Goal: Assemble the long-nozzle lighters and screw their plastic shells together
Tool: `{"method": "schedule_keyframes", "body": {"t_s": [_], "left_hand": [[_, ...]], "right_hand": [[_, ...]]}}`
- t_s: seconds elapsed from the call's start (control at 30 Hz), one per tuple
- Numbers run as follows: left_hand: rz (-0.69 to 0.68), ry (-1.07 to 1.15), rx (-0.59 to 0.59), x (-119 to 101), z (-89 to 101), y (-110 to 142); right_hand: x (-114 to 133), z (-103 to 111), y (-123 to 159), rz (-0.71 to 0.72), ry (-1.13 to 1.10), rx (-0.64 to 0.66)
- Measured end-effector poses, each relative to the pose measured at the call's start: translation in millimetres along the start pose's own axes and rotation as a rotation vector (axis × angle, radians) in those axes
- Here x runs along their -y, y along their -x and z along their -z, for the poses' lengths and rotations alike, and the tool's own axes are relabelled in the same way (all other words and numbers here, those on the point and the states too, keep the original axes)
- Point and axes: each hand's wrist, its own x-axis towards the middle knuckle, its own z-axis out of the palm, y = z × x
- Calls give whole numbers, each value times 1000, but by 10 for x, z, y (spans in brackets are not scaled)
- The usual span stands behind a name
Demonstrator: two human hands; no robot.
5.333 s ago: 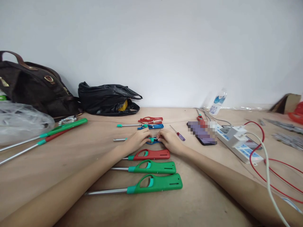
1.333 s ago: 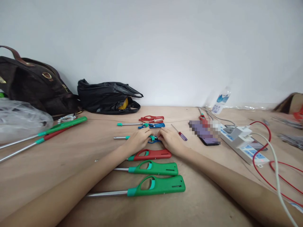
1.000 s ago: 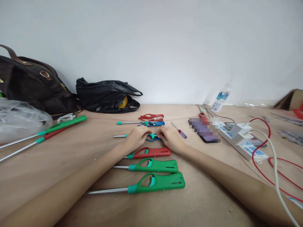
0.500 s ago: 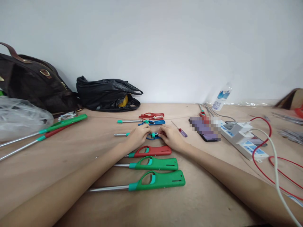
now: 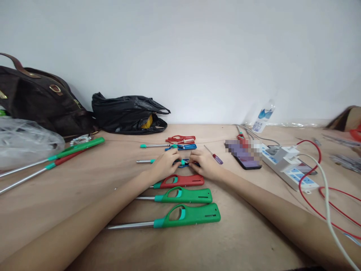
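A long-nosed gas lighter (image 5: 184,163) with a blue casing lies between my hands, its teal parts showing and its metal tube pointing left. My left hand (image 5: 166,165) is closed on its front half, thumb and fingers bent around it. From the other side my right hand (image 5: 205,163) pinches the handle end; the fingertips partly hide what they grip. Just behind lies another blue lighter (image 5: 183,146) with its inside showing, and beyond it red casing parts (image 5: 182,139). On the near side are a red lighter (image 5: 187,180) and two green lighters (image 5: 191,195).
A screwdriver (image 5: 217,159) lies right of my right hand, then a phone (image 5: 246,160) and a power strip (image 5: 299,180) with cables. More lighters (image 5: 76,148) lie at left, near a black plastic bag (image 5: 121,113) and a dark backpack (image 5: 36,101). A bottle (image 5: 263,116) leans at the wall.
My left thumb has shifted in toward the blue lighter's middle, and my right fingers have curled in more at its handle end. The other things have stayed in place.
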Motion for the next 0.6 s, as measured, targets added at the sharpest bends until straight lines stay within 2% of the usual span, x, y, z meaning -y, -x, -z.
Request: {"method": "schedule_keyframes", "body": {"t_s": [0.1,0.27,0.43,0.6], "left_hand": [[3,-33,27,-15,24,-12],[-4,-54,60,-48,55,-12],[-20,33,101,-91,88,67],[-35,183,121,-144,252,133]], "right_hand": [[-30,37,8,79,62,67],[-26,129,7,91,11,127],[79,210,56,72,-82,182],[138,258,106,52,-179,209]]}}
